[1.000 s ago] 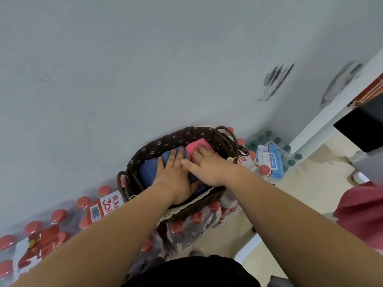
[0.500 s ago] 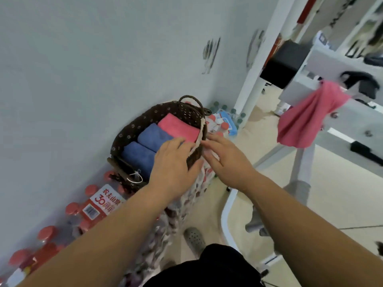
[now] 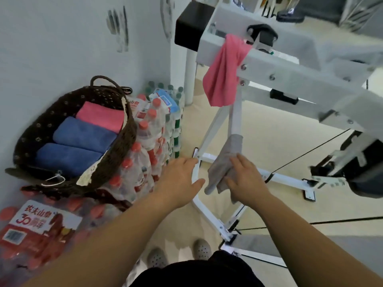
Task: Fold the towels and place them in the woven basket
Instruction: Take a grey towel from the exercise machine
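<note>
- The right side is being filled by a big white frame (image 3: pixel 290 73), and its legs are being rested on the floor.
- The left side, by the wall, is being taken up by packs of water bottles (image 3: pixel 149 141) with red caps.
- The woven basket (image 3: pixel 119 156) is being held up by those packs, on the left, well apart from both hands.
- An unfolded pink towel (image 3: pixel 223 73) is being carried by a far bar of the frame and is hanging down loose.
- Three folded towels are being kept side by side in the basket. The near blue towel (image 3: pixel 66 158) and the far blue towel (image 3: pixel 85 133) are touching, and the folded pink towel (image 3: pixel 101 116) is at the far end.
- A grey towel (image 3: pixel 226 160) is being draped on a slanted leg of the frame, right of the basket.
- The lower part of the grey towel is being pinched by the right hand (image 3: pixel 246 181), between thumb and fingers.
- Nothing is being held by the left hand (image 3: pixel 178 179). It is being kept flat with straight fingers, just left of the right hand, and the two hands are apart. Whether the frame leg is being touched by it cannot be told.
- Two grey shoes (image 3: pixel 201 248) are being shown at the near edge.
</note>
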Action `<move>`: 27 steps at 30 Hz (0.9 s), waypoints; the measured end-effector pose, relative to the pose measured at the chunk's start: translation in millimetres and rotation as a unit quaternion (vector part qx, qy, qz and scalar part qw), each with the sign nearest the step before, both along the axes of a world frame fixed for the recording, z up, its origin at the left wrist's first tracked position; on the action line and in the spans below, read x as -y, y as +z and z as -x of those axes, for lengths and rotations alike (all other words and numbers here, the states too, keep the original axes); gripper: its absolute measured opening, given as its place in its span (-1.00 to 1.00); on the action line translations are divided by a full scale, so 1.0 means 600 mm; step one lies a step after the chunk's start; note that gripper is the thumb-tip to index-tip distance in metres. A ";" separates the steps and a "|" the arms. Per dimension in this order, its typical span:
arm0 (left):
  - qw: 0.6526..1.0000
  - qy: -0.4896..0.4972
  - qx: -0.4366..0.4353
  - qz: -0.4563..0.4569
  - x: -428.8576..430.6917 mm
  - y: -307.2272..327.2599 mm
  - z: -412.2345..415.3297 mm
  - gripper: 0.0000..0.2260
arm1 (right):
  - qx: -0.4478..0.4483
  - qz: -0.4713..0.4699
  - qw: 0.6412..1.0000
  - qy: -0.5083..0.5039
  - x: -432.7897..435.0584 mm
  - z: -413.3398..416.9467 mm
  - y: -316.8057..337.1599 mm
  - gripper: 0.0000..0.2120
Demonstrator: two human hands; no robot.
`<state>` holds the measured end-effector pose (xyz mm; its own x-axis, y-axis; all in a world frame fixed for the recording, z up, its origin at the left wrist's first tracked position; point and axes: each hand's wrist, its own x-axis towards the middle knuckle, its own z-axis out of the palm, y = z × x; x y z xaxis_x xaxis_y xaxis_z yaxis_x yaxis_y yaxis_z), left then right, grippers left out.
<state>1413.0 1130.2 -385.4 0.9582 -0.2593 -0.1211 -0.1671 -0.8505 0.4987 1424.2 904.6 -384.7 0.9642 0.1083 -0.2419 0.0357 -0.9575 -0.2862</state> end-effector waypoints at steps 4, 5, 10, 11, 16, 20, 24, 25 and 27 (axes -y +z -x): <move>0.997 -0.036 -0.061 0.001 0.077 -0.014 -0.015 -0.47 | -0.049 -0.023 0.999 -0.004 0.088 0.023 -0.041 -0.19; 0.997 -0.045 -0.068 0.002 0.099 -0.019 -0.018 -0.48 | -0.047 -0.032 0.998 0.003 0.106 0.026 -0.052 -0.18; 0.991 -0.072 -0.112 0.006 0.195 -0.053 -0.028 -0.31 | -0.020 -0.063 0.997 0.034 0.143 0.042 -0.087 -0.33; 0.991 -0.068 -0.116 -0.003 0.207 -0.060 -0.030 -0.28 | -0.006 -0.072 0.997 0.039 0.142 0.045 -0.090 -0.36; 0.997 -0.042 -0.062 -0.029 0.228 -0.093 -0.039 -0.33 | 0.098 -0.066 0.991 0.070 0.149 0.055 -0.115 -0.45; 0.996 -0.028 -0.011 -0.080 0.245 -0.105 -0.039 -0.46 | 0.113 -0.064 0.991 0.041 0.150 0.048 -0.119 -0.54; 0.998 -0.006 0.013 -0.063 0.251 -0.111 -0.041 -0.70 | 0.130 -0.080 0.988 0.038 0.153 0.044 -0.117 -0.60; 0.998 -0.003 0.024 -0.051 0.249 -0.110 -0.044 -0.77 | 0.130 -0.083 0.987 0.037 0.152 0.043 -0.116 -0.62; 0.998 0.000 0.054 -0.018 0.247 -0.104 -0.047 -0.90 | 0.130 -0.077 0.988 0.041 0.150 0.043 -0.115 -0.65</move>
<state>1441.4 982.1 -447.9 0.9664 -0.2558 -0.0259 -0.2176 -0.8674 0.4476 1398.1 814.8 -453.9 0.9781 0.2048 0.0376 0.2026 -0.8940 -0.3996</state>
